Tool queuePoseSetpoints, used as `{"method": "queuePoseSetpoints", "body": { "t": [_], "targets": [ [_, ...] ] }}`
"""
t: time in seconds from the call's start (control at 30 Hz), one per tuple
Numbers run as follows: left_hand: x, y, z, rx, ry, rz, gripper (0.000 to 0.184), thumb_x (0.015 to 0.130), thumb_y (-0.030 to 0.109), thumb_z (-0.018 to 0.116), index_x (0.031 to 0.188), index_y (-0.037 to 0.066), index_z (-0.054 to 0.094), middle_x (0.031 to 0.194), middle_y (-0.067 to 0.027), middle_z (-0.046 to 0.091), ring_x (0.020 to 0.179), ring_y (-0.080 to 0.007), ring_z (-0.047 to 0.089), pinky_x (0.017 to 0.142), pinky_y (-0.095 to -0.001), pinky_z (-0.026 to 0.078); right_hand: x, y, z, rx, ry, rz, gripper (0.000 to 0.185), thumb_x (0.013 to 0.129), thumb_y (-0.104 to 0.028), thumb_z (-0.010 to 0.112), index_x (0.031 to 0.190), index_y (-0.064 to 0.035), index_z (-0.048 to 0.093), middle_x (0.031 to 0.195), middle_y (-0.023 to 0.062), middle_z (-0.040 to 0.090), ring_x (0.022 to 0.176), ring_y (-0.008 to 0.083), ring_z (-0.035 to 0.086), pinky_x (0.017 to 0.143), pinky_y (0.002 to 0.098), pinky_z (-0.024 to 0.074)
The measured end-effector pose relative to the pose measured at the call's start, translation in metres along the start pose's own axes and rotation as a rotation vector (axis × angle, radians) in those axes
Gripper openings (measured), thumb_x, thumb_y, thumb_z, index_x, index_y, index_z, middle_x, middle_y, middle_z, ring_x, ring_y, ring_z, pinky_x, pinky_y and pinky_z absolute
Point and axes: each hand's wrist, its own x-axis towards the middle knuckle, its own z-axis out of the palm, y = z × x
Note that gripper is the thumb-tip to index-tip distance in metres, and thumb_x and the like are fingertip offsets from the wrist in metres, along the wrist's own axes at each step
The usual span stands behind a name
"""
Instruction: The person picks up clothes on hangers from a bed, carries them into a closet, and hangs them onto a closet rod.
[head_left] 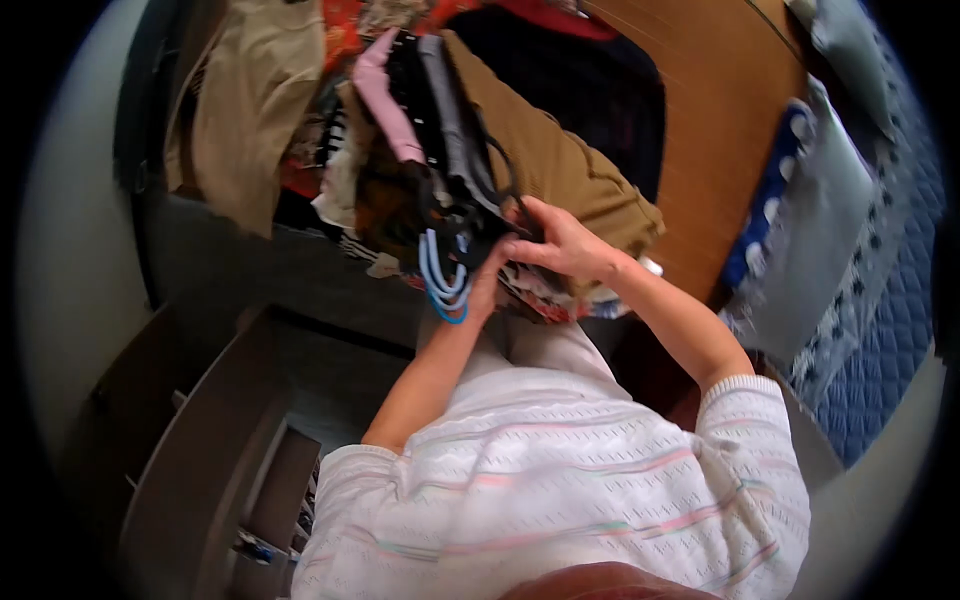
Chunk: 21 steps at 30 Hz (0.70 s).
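My left hand (485, 280) is closed around a bundle of clothes hangers, with light blue curved hooks (440, 275) sticking out beside the wrist. Its fingers are partly hidden behind dark pieces. My right hand (562, 242) reaches in from the other side, thumb and fingers closed on a black hanger (503, 170). Both hands nearly touch. From the bundle, a pink garment (384, 95), a dotted black one (412, 90) and a grey one (455, 110) stretch away from me. A brown garment (560, 140) spreads out just beyond my right hand.
Beige trousers (250, 110) hang over the edge at the left. Dark clothing (590, 90) lies on the wooden surface (715, 110). A dark shelf unit (200, 460) stands low at the left. At the right are a pale cushion (810, 230) and blue quilted fabric (880, 350).
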Motion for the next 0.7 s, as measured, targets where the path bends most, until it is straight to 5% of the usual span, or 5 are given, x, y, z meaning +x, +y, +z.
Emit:
{"method": "queuePoseSetpoints", "body": {
  "t": [0.17,0.33,0.4,0.47,0.7],
  "targets": [
    [-0.005,0.030,0.027,0.034,0.175,0.225,0.027,0.072,0.006,0.068,0.098,0.005,0.059,0.092,-0.0007,0.058,0.083,-0.0117,0.055,0.074,-0.0258,0.046,0.007,-0.004,-0.014,0.143,-0.224,0.106,0.039,0.079,-0.021,0.065,0.108,-0.0030,0.047,0.091,0.0031,0.053,0.083,0.0085,0.048,0.073,0.0239,0.0425],
    [0.000,0.013,0.003,0.036,0.118,0.224,0.034,0.073,0.010,0.067,0.106,0.007,0.057,0.102,-0.0012,0.057,0.094,-0.0144,0.052,0.086,-0.0299,0.042,0.039,-0.017,-0.094,-0.277,-0.341,0.051,0.038,0.079,-0.013,0.063,0.113,-0.0049,0.048,0.093,0.0056,0.057,0.084,0.0137,0.055,0.074,0.0268,0.0466],
    [-0.002,0.015,0.003,0.016,0.143,0.201,0.036,0.072,0.011,0.068,0.106,0.007,0.057,0.102,-0.0010,0.057,0.094,-0.0142,0.052,0.086,-0.0299,0.042,0.081,0.020,-0.146,-0.099,0.172,0.006,0.037,0.078,-0.008,0.060,0.113,-0.0055,0.049,0.093,0.0061,0.058,0.083,0.0134,0.055,0.073,0.0268,0.0470],
    [-0.001,0.013,-0.003,-0.037,0.175,0.159,0.037,0.071,0.011,0.068,0.105,0.008,0.057,0.101,-0.0006,0.057,0.094,-0.0144,0.053,0.086,-0.0303,0.042,0.125,0.048,-0.212,-0.737,0.513,-0.090,0.049,0.074,-0.018,0.065,0.118,-0.0060,0.046,0.105,0.0113,0.055,0.096,0.0219,0.053,0.082,0.0313,0.0440],
    [-0.006,0.025,0.006,-0.055,0.179,0.151,0.038,0.069,0.006,0.068,0.105,0.008,0.057,0.103,-0.0018,0.057,0.094,-0.0157,0.054,0.087,-0.0316,0.043,0.173,0.106,-0.277,-0.770,0.458,0.471,0.068,0.070,-0.036,0.067,0.128,-0.0187,0.038,0.128,0.0061,0.044,0.119,0.0255,0.039,0.095,0.0532,0.0284]
  ]
}}
